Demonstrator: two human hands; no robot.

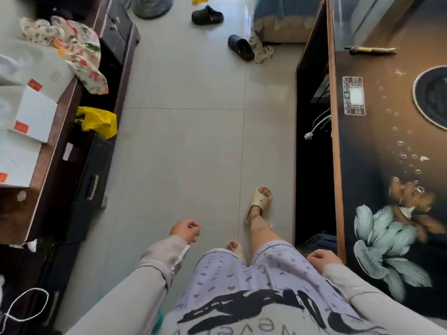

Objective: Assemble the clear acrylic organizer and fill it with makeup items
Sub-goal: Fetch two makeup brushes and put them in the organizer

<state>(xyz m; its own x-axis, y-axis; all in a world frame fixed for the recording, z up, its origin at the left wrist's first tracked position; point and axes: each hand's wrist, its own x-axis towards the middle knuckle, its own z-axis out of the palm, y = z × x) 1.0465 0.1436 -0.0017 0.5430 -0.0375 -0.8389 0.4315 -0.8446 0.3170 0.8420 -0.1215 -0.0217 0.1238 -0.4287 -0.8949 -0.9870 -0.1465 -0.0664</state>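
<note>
The left hand (185, 230) hangs just left of the heart-print shorts (242, 276), fingers loosely curled and holding nothing. The right hand (323, 258), just right of the shorts, is likewise slack. Far left of the shorts, white boxes (36, 112) with unreadable red labels lie on the bench (50, 151). The shirt (242, 320) print partly reads "Neve". The organizer cannot be made out.

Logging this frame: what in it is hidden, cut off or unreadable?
- White boxes, head view: cut off by the left edge; their red labels too small to read.
- Dark gap beside the painted cabinet: shadow hides its contents.
- Shirt print: cut off by the bottom edge.
- Rear foot: mostly hidden by the shorts.
- Organizer and makeup: nowhere in view.
</note>
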